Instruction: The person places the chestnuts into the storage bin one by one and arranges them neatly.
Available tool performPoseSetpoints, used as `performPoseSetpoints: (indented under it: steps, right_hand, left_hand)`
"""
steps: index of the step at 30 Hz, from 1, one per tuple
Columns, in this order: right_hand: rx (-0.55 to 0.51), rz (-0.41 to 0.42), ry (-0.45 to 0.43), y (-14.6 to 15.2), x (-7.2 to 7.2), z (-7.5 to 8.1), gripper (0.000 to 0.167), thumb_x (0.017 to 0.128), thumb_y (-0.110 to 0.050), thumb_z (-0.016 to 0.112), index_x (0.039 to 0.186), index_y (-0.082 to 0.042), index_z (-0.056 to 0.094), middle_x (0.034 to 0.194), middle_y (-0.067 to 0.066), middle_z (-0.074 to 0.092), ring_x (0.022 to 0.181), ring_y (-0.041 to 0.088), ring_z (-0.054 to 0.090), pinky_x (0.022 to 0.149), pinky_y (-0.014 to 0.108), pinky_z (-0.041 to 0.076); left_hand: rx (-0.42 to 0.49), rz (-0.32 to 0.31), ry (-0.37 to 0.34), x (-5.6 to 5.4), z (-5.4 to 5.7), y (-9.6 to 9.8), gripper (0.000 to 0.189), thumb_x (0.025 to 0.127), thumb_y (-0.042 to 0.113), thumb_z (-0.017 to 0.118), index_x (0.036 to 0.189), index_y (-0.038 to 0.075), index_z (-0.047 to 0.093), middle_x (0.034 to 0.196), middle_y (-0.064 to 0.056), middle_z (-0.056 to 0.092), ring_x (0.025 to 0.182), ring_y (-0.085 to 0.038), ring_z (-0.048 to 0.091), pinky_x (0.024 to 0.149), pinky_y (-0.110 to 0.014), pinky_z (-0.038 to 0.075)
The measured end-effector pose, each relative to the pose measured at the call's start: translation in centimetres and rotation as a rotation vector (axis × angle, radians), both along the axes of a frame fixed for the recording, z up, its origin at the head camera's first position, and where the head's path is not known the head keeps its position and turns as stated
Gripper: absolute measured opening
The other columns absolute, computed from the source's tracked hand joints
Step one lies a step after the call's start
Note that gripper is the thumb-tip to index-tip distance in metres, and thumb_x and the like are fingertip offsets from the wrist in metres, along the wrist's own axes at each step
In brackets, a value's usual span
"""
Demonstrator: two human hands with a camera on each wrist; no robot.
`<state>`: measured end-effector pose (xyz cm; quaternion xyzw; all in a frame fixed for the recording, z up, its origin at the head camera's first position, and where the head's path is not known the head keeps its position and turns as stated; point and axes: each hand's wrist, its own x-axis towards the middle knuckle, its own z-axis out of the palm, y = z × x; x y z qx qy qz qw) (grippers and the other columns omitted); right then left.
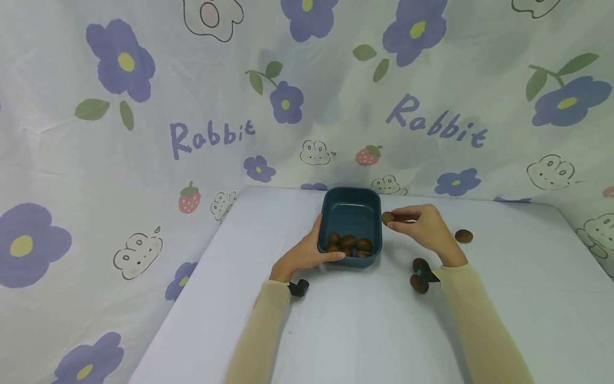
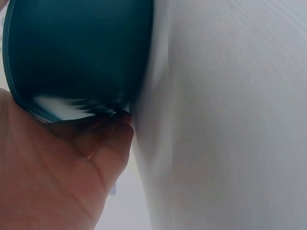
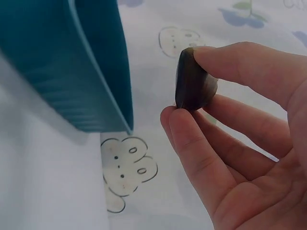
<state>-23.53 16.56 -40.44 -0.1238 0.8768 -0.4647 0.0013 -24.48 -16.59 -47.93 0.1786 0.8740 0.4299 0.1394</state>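
A dark teal tub stands on the table, several brown chestnuts gathered at its near end. My left hand grips the tub's near left corner, thumb along the near side and fingers against the left wall. In the left wrist view the fingers reach in close by the white cloth under the tub. Just off the tub's right rim, my right hand pinches one chestnut. The right wrist view shows that chestnut between thumb and fingertips, beside the tub wall.
One loose chestnut lies right of my right hand. Two more, a farther chestnut and a nearer chestnut, lie beside the right cuff. A dark wrist camera sits at the left cuff. Patterned curtain hangs behind the white table.
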Motion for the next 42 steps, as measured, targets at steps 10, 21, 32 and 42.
performPoseSetpoints:
  steps: [10, 21, 32, 42]
  right_hand:
    - [-0.038, 0.023, 0.047, -2.0, -1.3, 0.6, 0.04, 0.092, -0.024, 0.08, 0.124, 0.0, 0.074, 0.12, 0.019, 0.076, 0.112, 0.035, 0.073, 0.093, 0.046, 0.061]
    - [-0.051, 0.03, 0.064, -5.3, -3.6, 0.6, 0.041, 0.092, -0.022, 0.08, 0.125, 0.0, 0.073, 0.119, 0.02, 0.076, 0.112, 0.035, 0.072, 0.092, 0.045, 0.061]
    - [-0.056, 0.067, 0.072, -7.7, -5.1, -0.2, 0.041, 0.09, -0.021, 0.081, 0.123, 0.001, 0.073, 0.121, 0.021, 0.075, 0.108, 0.035, 0.074, 0.091, 0.047, 0.062]
    - [-0.031, 0.092, 0.064, -9.5, -6.3, -0.5, 0.038, 0.089, -0.02, 0.082, 0.121, 0.0, 0.075, 0.118, 0.018, 0.077, 0.108, 0.033, 0.073, 0.094, 0.049, 0.06]
  left_hand:
    - [-0.004, 0.006, -0.003, -0.2, -0.1, -0.1, 0.138, 0.076, 0.072, 0.079, 0.165, 0.03, -0.017, 0.177, -0.002, 0.001, 0.162, -0.03, 0.018, 0.126, -0.061, 0.025]
    - [0.024, -0.007, 0.018, -0.5, 0.0, -0.1, 0.136, 0.077, 0.072, 0.079, 0.165, 0.031, -0.016, 0.177, 0.002, 0.003, 0.161, -0.028, 0.02, 0.126, -0.061, 0.026]
    - [0.033, -0.011, 0.016, -0.7, 0.0, 0.1, 0.133, 0.078, 0.07, 0.079, 0.164, 0.036, -0.018, 0.177, 0.004, 0.0, 0.162, -0.029, 0.019, 0.125, -0.063, 0.025]
    - [0.034, -0.012, -0.003, -0.4, -0.4, 0.0, 0.133, 0.079, 0.069, 0.079, 0.164, 0.036, -0.018, 0.176, 0.008, -0.004, 0.162, -0.027, 0.016, 0.126, -0.064, 0.024]
